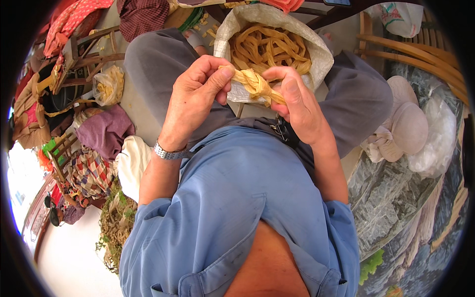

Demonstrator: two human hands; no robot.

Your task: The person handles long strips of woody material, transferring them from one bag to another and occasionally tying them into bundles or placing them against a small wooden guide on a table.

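Note:
A short yellow braid of flat, husk-like strips (257, 85) stretches between my two hands, above the near rim of a white woven sack (322, 54). My left hand (195, 94) pinches its left end between thumb and forefinger. Around the right end, the fingers of my right hand (301, 106) are closed, with the thumb on the near side. A thick knotted or folded part shows in the middle. Inside the sack, between my knees, lies a long coiled yellow-brown braid (267, 47). Whether the held piece joins that coil is hidden by my hands.
To the left stand wooden chairs (91, 59) with cloths, a clear bag of yellow strips (109, 85) and a purple cloth (106, 129). On the right are a wooden chair (415, 49), a pale hat (409, 123) and a plastic-covered surface (386, 208). Yellow scraps (204, 20) lie beyond my foot.

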